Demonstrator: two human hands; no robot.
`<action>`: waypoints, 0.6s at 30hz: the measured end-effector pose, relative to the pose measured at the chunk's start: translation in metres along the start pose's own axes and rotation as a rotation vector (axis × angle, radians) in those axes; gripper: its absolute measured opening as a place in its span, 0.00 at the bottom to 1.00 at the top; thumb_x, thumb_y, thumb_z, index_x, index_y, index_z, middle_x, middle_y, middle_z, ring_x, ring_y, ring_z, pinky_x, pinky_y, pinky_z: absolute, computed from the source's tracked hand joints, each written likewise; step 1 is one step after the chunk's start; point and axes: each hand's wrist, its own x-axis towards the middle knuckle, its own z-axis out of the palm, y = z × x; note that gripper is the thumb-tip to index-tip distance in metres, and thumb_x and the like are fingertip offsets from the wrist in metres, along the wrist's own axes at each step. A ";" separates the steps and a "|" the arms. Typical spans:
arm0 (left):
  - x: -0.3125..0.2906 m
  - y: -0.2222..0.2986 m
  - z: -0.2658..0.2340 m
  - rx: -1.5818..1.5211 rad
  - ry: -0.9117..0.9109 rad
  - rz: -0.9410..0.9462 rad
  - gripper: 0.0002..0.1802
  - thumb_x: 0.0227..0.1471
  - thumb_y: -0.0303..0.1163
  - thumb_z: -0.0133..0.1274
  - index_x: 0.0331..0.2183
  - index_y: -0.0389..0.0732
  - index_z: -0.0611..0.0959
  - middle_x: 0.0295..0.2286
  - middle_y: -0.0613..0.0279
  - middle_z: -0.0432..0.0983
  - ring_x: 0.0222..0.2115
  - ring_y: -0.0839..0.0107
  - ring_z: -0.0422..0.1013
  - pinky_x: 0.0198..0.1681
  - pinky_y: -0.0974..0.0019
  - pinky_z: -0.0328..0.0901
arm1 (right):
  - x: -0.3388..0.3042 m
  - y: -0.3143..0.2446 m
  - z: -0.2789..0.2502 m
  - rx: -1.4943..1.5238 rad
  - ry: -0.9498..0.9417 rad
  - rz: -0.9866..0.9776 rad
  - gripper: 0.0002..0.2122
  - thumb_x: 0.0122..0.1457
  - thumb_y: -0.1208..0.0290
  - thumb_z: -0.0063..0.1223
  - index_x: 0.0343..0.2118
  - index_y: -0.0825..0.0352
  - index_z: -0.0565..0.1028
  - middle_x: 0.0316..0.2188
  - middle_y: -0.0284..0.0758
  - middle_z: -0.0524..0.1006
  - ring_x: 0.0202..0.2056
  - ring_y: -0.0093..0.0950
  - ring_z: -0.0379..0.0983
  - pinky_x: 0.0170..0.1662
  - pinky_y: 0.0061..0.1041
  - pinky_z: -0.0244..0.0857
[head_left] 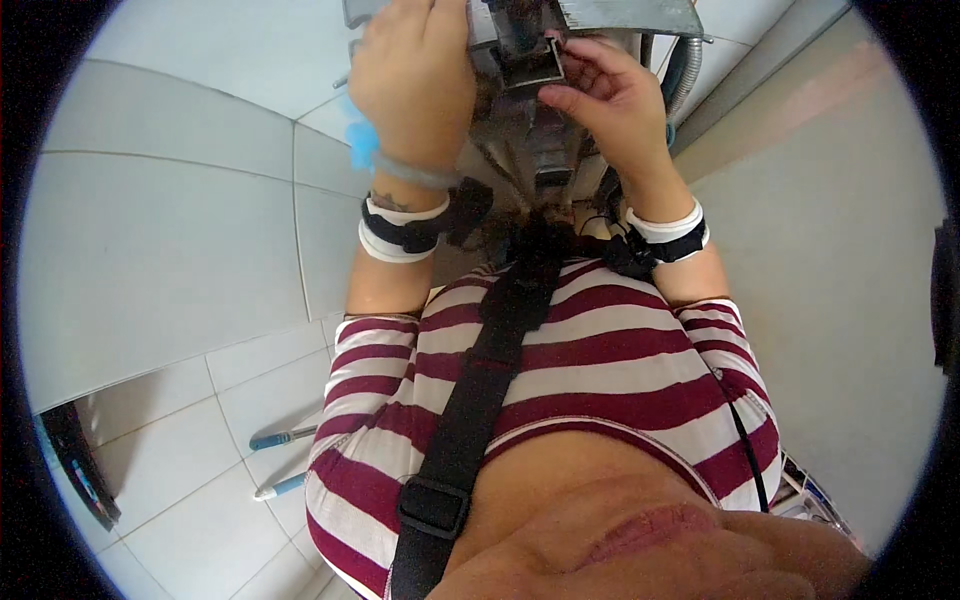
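Observation:
My right hand (618, 105) has its thumb and curled fingers at the corner of a dark, box-shaped part (530, 68) with a bright metal edge. The part sits beneath a grey metal plate (635, 16), near the top of the head view. To its left is my raised left hand (415, 75), with its back toward me. Its fingers run up to the top edge and are partly cut off, so what they touch is hidden. Below the box hangs more dark metalwork (552, 150), blurred and shaded.
A corrugated hose (686, 75) runs down beside the plate at right. A pale, smooth panel (820, 300) stands close on my right, with a grey panel (170, 250) on my left. Two blue-handled tools, one a screwdriver-like tool (272, 440), lie on white tiles (190, 490).

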 end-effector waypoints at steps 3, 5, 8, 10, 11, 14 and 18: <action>0.006 0.006 -0.009 0.027 -0.102 -0.040 0.12 0.44 0.23 0.51 0.35 0.37 0.83 0.34 0.51 0.79 0.35 0.57 0.76 0.39 0.61 0.69 | 0.002 0.001 0.001 0.211 0.023 0.057 0.21 0.44 0.77 0.69 0.43 0.71 0.75 0.36 0.33 0.77 0.38 0.21 0.73 0.39 0.21 0.70; 0.003 0.003 -0.004 0.019 -0.069 -0.020 0.12 0.44 0.23 0.52 0.35 0.37 0.83 0.33 0.51 0.79 0.35 0.57 0.76 0.38 0.61 0.69 | 0.002 0.007 -0.002 0.129 0.028 0.023 0.21 0.44 0.77 0.69 0.43 0.71 0.75 0.36 0.34 0.77 0.37 0.22 0.74 0.39 0.22 0.70; 0.002 0.004 0.000 0.010 -0.026 0.001 0.11 0.45 0.23 0.52 0.34 0.38 0.83 0.33 0.52 0.79 0.34 0.57 0.76 0.38 0.62 0.70 | 0.005 0.009 0.000 0.077 0.043 0.004 0.20 0.44 0.77 0.69 0.41 0.70 0.75 0.34 0.33 0.77 0.37 0.22 0.74 0.39 0.23 0.70; -0.001 0.004 0.002 0.002 -0.019 0.006 0.10 0.46 0.23 0.52 0.34 0.37 0.83 0.33 0.52 0.79 0.34 0.57 0.76 0.38 0.62 0.70 | 0.007 0.008 0.005 0.106 0.061 0.019 0.19 0.44 0.76 0.70 0.40 0.69 0.75 0.34 0.33 0.78 0.36 0.22 0.74 0.40 0.23 0.70; -0.005 0.000 0.003 0.007 -0.017 0.003 0.14 0.44 0.23 0.53 0.36 0.43 0.83 0.36 0.56 0.80 0.37 0.59 0.76 0.39 0.63 0.70 | 0.008 0.007 0.008 0.135 0.072 -0.004 0.19 0.43 0.75 0.70 0.39 0.69 0.75 0.33 0.33 0.78 0.35 0.23 0.74 0.40 0.23 0.70; -0.005 0.000 0.003 0.013 -0.012 0.003 0.19 0.42 0.22 0.53 0.39 0.49 0.84 0.38 0.59 0.80 0.39 0.62 0.76 0.40 0.64 0.70 | 0.009 0.003 0.005 0.071 0.064 -0.013 0.19 0.43 0.72 0.71 0.38 0.70 0.75 0.33 0.33 0.78 0.35 0.23 0.74 0.41 0.23 0.69; -0.007 -0.005 0.004 0.011 0.004 0.014 0.19 0.42 0.22 0.53 0.39 0.49 0.84 0.38 0.60 0.80 0.39 0.62 0.76 0.39 0.65 0.70 | 0.011 0.003 0.000 -0.185 -0.015 0.012 0.20 0.44 0.69 0.70 0.39 0.70 0.75 0.33 0.35 0.79 0.36 0.24 0.74 0.42 0.25 0.68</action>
